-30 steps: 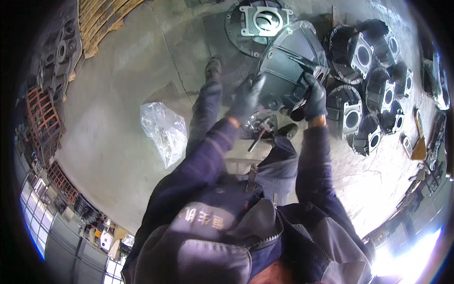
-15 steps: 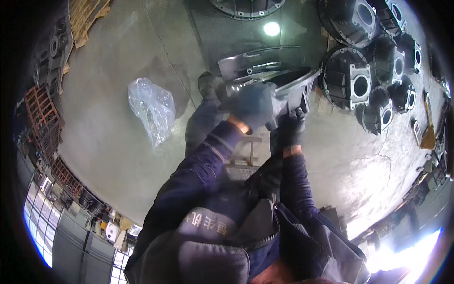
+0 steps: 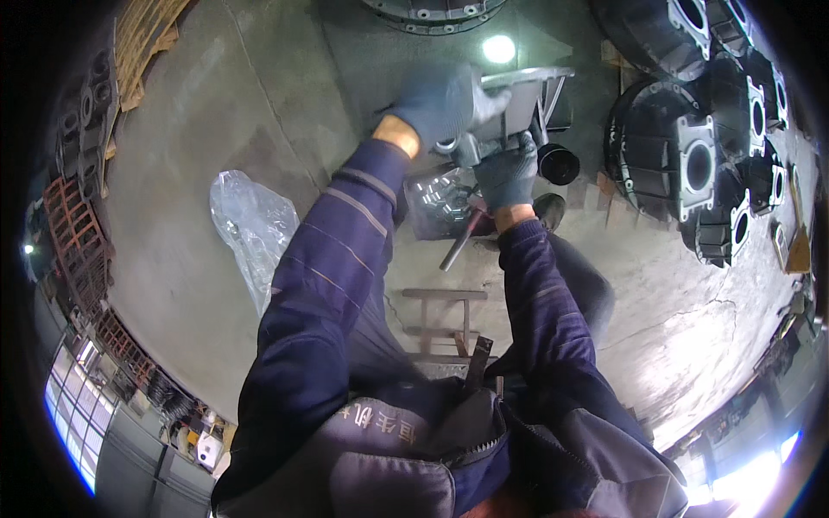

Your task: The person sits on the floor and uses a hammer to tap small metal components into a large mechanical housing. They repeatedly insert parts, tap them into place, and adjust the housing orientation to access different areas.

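Broad left side: grey concrete floor (image 3: 164,293)
Upper centre: grey flanged metal casting (image 3: 521,108)
Grip: grey-gloved left hand (image 3: 440,104), grey-gloved right hand (image 3: 508,177), both grasping the casting
Right edge: black round metal housings (image 3: 652,160)

light mixed: floor (image 3: 164,285) dim far, glare-washed right | bright spot (image 3: 498,49) far centre, lamp or reflection, can't tell | light patch (image 3: 749,483) near right clipped white | window (image 3: 71,410) near left bright, blue-fringed | left hand (image 3: 438,104) blurry | fisheye bends edges, corners black, rim detail soft
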### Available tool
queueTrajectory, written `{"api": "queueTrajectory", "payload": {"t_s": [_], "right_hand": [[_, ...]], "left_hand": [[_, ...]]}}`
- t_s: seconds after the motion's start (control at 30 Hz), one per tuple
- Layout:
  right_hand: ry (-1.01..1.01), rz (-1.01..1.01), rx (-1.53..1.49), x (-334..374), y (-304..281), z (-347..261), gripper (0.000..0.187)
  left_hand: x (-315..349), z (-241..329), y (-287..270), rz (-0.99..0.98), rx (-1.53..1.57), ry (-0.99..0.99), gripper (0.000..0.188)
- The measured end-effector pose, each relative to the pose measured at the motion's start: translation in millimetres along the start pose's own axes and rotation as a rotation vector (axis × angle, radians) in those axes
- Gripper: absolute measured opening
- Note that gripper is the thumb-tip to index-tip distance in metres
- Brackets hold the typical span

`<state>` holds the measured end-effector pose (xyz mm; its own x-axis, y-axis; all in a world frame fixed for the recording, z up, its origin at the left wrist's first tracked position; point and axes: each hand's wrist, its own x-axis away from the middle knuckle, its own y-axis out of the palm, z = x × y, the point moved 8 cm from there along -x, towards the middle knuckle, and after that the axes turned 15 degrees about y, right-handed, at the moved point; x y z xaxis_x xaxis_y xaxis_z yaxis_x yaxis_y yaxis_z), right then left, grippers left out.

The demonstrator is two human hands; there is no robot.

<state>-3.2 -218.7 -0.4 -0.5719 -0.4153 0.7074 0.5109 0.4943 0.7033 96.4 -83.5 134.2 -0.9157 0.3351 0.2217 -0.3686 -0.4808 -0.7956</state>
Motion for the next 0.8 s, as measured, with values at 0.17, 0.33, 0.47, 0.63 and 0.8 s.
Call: {"api": "queueTrajectory", "payload": {"t_s": [0.17, 0.33, 0.47, 0.63, 0.8], "right_hand": [[0.124, -0.131, 0.015, -14.7, -4.7, 15.1, 0.035], [0.116, -0.272, 0.169, -20.0, -17.7, 19.6, 0.025], [0.105, -0.407, 0.198, -20.7, -23.5, 23.7, 0.025], [-0.236, -0.381, 1.028, -13.7, -15.2, 17.3, 0.033], [0.201, -0.594, 0.148, -24.4, -33.7, 20.2, 0.042]], "left_hand": [[-11.0, -23.6, -3.9, 0.033, -0.123, 0.081, 0.057], [4.8, -11.1, -4.0, 0.167, -0.354, 0.387, 0.037], [23.4, -11.6, -11.3, 0.314, -0.259, 0.470, 0.039], [22.9, -22.3, -6.5, 0.206, -0.347, 0.360, 0.040], [44.8, -69.3, -3.7, 0.413, 0.371, 0.136, 0.057]]}}
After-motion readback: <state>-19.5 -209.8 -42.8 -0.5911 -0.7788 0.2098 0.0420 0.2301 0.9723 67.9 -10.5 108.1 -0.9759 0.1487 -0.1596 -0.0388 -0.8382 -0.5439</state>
